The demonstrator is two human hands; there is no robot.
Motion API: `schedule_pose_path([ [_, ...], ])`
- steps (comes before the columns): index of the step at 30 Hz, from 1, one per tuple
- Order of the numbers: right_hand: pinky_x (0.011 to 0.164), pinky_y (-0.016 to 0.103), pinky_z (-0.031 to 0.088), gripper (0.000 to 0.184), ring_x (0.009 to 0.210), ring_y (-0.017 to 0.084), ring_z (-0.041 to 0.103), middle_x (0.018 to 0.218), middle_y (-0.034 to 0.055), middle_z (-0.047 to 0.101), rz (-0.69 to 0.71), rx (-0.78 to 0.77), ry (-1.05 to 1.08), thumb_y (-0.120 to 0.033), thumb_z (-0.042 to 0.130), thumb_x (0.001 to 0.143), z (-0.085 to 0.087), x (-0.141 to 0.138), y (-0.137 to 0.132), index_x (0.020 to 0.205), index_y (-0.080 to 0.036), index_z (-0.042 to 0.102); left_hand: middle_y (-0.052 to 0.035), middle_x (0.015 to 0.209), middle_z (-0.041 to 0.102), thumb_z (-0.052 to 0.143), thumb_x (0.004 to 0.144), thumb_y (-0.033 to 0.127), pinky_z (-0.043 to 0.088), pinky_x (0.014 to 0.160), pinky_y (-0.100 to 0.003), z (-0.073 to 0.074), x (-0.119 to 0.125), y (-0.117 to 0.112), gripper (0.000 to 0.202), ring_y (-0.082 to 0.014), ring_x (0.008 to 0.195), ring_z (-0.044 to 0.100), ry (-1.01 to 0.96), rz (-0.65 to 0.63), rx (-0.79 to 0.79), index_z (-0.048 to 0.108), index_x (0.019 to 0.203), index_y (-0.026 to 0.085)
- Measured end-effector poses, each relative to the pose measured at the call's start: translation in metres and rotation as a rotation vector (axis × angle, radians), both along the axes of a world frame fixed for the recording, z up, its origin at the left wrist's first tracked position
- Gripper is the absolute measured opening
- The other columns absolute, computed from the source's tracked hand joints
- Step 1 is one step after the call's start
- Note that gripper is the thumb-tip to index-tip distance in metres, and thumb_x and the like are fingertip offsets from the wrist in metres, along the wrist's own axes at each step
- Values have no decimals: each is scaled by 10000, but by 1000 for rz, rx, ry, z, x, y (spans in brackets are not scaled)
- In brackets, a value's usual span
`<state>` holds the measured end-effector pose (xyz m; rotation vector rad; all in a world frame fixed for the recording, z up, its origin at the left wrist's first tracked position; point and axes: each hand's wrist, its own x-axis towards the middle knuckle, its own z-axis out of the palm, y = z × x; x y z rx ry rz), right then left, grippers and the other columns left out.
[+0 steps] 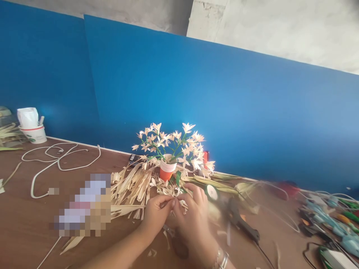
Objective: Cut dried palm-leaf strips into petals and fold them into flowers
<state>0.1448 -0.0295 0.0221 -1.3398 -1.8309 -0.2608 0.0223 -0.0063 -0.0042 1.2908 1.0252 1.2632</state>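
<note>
My left hand and my right hand meet at the fingertips, low over the middle of the table. Both are closed in a pinch. What lies between the fingertips is too small to make out; a pale petal-like piece shows by the right fingers. Just beyond them stands a stack of orange and white paper cups, from which green stems with cream husk flowers spread. Dry corn husks lie to the left of the cups. Scissors rest under my wrists, partly hidden.
A black hot glue gun lies right of my hands, near a roll of tape. White cables loop at left, before a white tub. Tools and cords crowd the right. A blue panel closes the back.
</note>
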Motion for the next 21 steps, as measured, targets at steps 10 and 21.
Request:
schedule_pose_path([
  [10,836,422,406,104,1001,253,496,1061,89,533,40,-8,201,-211,528,825,7,0,-2,901,-225,597,-42,643,702,653,673,334,504,621,-293,0,-1,4,184,-206,645,638,-106,-58,-70,727,694,167],
  [21,737,318,440,158,780,218,592,754,28,670,235,-730,949,-318,632,715,28,8,8,699,-167,674,-30,659,694,706,633,416,505,623,-297,-2,-3,8,279,-202,650,651,-237,-37,-180,710,731,155],
])
